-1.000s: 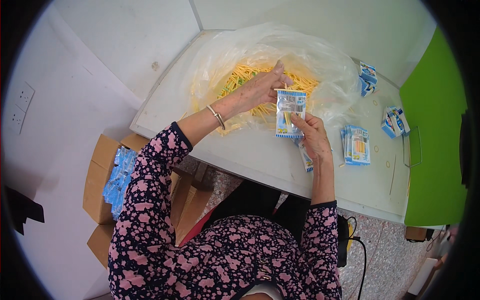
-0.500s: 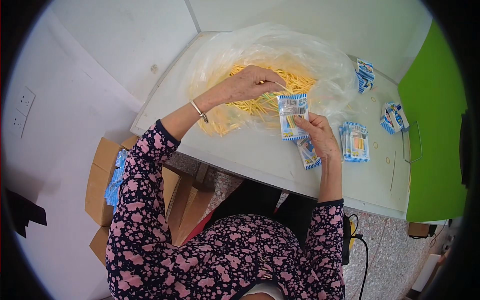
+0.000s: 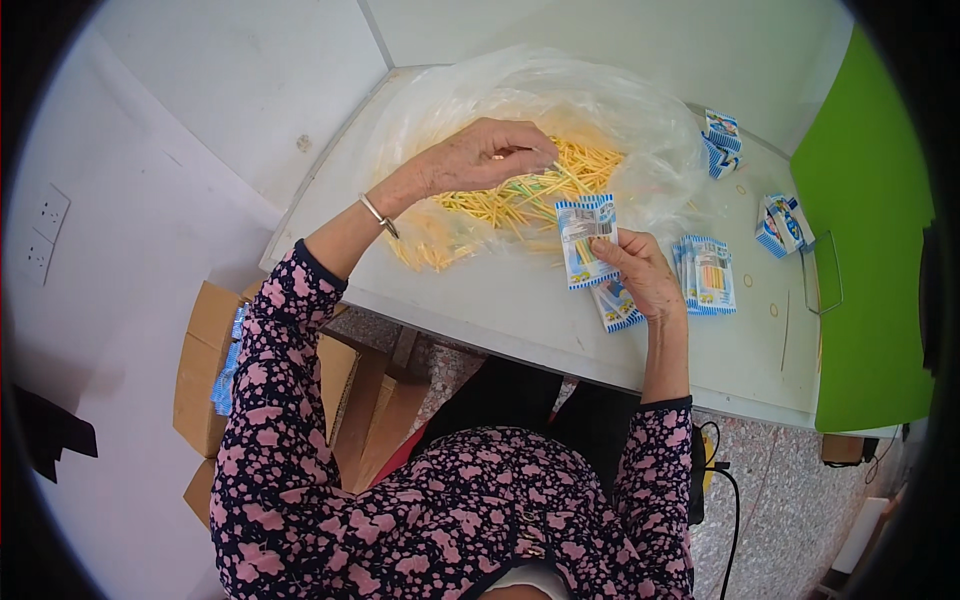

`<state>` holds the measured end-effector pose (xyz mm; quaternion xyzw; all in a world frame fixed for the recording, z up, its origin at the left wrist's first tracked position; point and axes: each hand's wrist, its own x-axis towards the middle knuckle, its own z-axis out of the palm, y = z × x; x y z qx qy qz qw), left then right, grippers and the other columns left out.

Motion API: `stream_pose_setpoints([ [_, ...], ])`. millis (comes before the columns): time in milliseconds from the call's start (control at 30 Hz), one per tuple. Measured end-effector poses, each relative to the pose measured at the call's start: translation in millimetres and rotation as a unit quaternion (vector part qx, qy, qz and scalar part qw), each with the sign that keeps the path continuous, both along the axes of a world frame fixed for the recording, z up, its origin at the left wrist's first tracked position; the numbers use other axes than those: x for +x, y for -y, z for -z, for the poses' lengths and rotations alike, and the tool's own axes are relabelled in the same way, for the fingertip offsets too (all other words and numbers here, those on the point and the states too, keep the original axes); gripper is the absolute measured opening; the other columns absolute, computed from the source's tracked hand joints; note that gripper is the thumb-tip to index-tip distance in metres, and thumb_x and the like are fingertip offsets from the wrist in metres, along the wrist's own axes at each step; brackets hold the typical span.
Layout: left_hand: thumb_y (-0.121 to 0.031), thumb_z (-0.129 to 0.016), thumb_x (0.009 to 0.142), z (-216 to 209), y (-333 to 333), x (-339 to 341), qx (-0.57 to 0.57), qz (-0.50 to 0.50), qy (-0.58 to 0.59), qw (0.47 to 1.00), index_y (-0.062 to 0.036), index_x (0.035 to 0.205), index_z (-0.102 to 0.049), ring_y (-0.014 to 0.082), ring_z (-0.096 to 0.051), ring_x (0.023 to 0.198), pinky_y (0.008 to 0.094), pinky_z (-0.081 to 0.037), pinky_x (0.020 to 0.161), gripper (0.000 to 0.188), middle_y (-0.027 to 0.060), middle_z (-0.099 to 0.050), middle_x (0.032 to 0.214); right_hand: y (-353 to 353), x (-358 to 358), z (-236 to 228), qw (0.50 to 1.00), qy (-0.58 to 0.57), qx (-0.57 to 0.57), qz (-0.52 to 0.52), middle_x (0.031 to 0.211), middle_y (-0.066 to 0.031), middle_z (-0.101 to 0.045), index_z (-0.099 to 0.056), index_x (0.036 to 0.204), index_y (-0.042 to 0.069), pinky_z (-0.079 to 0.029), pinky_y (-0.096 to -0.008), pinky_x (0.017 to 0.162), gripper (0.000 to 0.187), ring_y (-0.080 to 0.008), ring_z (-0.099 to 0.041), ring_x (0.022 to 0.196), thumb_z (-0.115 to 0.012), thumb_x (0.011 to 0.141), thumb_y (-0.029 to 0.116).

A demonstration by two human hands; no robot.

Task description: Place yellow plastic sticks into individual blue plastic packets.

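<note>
My right hand (image 3: 648, 275) pinches a small blue-and-white striped packet (image 3: 588, 240) by its right side, thumb in front. Through its clear window show slim coloured sticks. Up and to the left, my left hand (image 3: 485, 155) hovers over a heap of thin yellow sticks (image 3: 510, 200), thumb and fingers pinched together. A pale stick lies by its fingertips, but whether they hold it I cannot make out. The heap rests in a large open clear plastic bag (image 3: 560, 85). Under the held packet, more striped packets (image 3: 617, 305) lie on the table.
A stack of filled packets (image 3: 708, 275) lies right of my right hand. Small blue-and-white boxes (image 3: 783, 225) and more packaging (image 3: 722, 145) stand farther right, near a green panel (image 3: 870, 250). A cardboard box (image 3: 205, 365) with blue packets sits below the table's left side.
My left hand has drawn back up and left from the packet's top, over the heap. My right hand keeps the packet in nearly the same place.
</note>
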<state>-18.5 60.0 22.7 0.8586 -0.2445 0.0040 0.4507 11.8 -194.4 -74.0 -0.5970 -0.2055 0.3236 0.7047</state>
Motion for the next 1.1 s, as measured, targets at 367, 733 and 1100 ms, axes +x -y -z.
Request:
stream_pose_setpoints([
  [367,-0.025,-0.047,0.092,6.5,23.0,-5.5,0.178,0.047,0.095,0.978,0.0002,0.114,-0.055,0.0298,-0.057,0.098,0.0364,-0.045,0.086,0.035,0.0152,-0.06,0.108,-8.1,-8.8,-1.0,1.0,0.016,0.02,-0.018,0.089,-0.0048,-0.066,-0.064,0.101,-0.002,-0.045,-0.0207,0.07,0.025,-0.0065,-0.058,0.077,-0.063,0.084,0.017],
  [733,-0.033,-0.047,0.092,26.4,60.8,7.2,0.024,0.015,0.0,1.0,0.0,0.13,-0.037,0.0231,-0.054,0.105,0.0323,-0.044,0.088,0.051,0.0154,-0.049,0.122,7.1,-4.8,2.7,0.995,-0.023,0.077,0.052,0.09,-0.0063,-0.065,-0.061,0.103,-0.004,-0.047,-0.0221,0.071,0.025,-0.0091,-0.06,0.08,-0.061,0.085,0.014],
  [1100,-0.019,-0.062,0.085,37.9,79.8,14.2,-0.13,-0.01,-0.155,0.979,-0.0049,0.101,-0.061,0.0061,-0.056,0.077,0.0225,-0.046,0.068,0.021,0.0011,-0.062,0.088,22.9,-7.8,-0.9,0.985,0.011,0.126,0.118,0.092,-0.0052,-0.065,-0.061,0.107,-0.002,-0.045,-0.0196,0.07,0.028,-0.0069,-0.058,0.08,-0.06,0.086,0.016],
])
